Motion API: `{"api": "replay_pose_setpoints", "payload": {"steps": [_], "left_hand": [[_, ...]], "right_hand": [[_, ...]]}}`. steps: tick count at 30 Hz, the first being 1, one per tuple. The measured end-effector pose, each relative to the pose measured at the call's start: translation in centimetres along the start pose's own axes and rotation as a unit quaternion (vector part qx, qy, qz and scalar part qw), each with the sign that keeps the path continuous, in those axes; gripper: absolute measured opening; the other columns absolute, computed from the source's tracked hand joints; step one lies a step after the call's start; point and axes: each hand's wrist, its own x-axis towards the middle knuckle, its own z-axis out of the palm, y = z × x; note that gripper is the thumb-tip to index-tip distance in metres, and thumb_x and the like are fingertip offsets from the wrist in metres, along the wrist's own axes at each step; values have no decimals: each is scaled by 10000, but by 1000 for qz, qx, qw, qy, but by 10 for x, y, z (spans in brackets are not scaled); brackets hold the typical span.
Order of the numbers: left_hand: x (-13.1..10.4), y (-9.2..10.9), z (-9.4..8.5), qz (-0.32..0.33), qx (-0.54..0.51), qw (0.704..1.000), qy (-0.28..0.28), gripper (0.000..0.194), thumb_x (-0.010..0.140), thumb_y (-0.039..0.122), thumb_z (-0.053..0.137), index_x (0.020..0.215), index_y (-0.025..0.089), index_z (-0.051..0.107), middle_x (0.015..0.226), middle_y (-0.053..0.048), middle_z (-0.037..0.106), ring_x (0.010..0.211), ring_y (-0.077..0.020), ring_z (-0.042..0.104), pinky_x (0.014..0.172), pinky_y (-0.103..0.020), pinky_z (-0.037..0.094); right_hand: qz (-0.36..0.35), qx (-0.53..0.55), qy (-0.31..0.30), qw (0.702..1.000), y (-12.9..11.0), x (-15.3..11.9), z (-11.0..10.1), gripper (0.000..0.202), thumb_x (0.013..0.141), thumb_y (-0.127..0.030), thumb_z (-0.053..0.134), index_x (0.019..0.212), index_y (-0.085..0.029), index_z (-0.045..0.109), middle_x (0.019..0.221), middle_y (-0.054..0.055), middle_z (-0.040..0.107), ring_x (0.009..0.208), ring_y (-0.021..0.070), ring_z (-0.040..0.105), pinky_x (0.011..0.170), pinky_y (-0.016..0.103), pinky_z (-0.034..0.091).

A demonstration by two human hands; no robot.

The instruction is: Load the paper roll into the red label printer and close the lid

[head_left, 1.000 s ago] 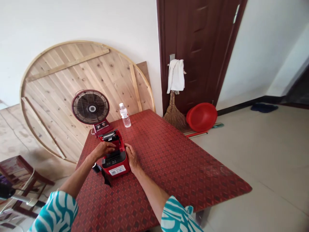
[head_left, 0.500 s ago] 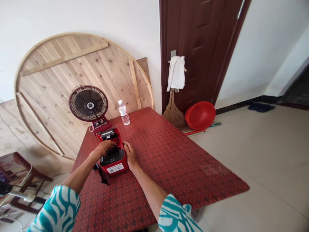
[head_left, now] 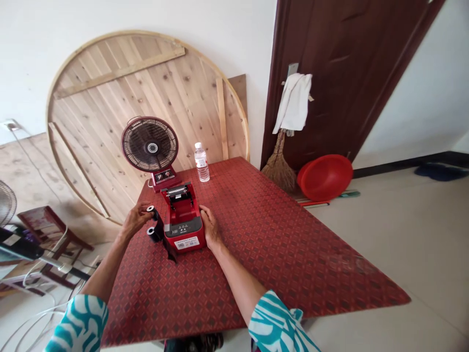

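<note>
Both forearms extend forward in patterned sleeves. The left hand [head_left: 135, 218] curls its fingers in a grasp; the right hand [head_left: 209, 230] rests open, palm inward.

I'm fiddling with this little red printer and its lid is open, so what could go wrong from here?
The black ribbon roll in your left hand trails a loose strip onto the table; it could crease or snag on the red printer. Only your right hand steadies the printer, so it might slide. The water bottle stands close behind; a spill could reach it.
</note>
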Motion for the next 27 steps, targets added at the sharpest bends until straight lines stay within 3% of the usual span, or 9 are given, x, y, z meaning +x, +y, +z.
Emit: {"api": "replay_pose_setpoints", "payload": {"steps": [3,8,11,14,16,18,21,24,27], "left_hand": [[3,-19,16,-18,51,998,-18,383,596,334,715,941,177,657,740,-15,698,634,-172,633,557,-236,424],[3,-26,28,-25,107,993,-45,259,648,257,675,896,183,665,797,-34,722,700,-180,661,592,-231,433],[-1,-32,21,-25,56,997,-43,412,637,359,717,1006,182,666,897,-67,737,772,-209,681,620,-253,468],[-16,-45,8,-38,-71,997,-10,624,627,501,726,1141,164,619,1107,-134,709,874,-237,692,675,-292,511],[-30,-56,1,-56,-142,988,6,661,608,526,743,1141,159,605,1156,-151,693,936,-253,690,736,-317,527],[-46,-63,-2,-70,-182,981,-18,658,555,484,799,1097,163,609,1125,-145,709,991,-273,682,818,-348,529],[-65,-63,6,-73,-187,977,-66,654,512,442,852,1060,174,616,1076,-126,729,1036,-294,671,906,-394,517],[-73,-58,19,-55,-154,985,-56,596,534,497,849,993,181,638,1031,-104,736,1011,-286,680,909,-389,519],[-74,-53,19,-49,-150,987,-26,612,540,558,838,979,173,654,994,-97,739,980,-283,686,864,-363,532]], "right_hand": [[2,0,-3,1000,-1,-1,0,393,808,-515,570,1079,-257,692,1165,36,702,1140,243,587,1026,395,411],[9,-7,-9,1000,0,-1,-2,391,813,-514,567,1086,-261,687,1159,30,708,1147,239,586,1010,386,423],[13,-1,-6,1000,1,-1,-1,399,806,-514,572,1086,-255,687,1158,31,708,1151,243,587,1000,386,431],[14,8,-2,1000,1,-1,-1,394,799,-516,577,1078,-261,690,1150,24,714,1148,244,588,990,385,439],[21,8,-1,1000,0,-1,0,388,794,-513,580,1070,-265,694,1147,24,715,1141,245,591,988,387,439],[25,6,-2,1000,-1,-1,0,385,788,-504,580,1065,-261,695,1150,29,713,1128,247,598,988,390,437],[26,7,-3,1000,-3,-1,-1,390,779,-500,582,1059,-252,695,1147,35,713,1099,247,612,979,394,438],[32,16,-4,999,-3,-3,0,406,772,-512,581,1061,-248,691,1132,36,718,1075,246,621,965,396,446],[27,15,-2,1000,-3,-3,0,413,766,-521,585,1056,-246,692,1139,40,716,1080,247,620,969,399,444]]}}
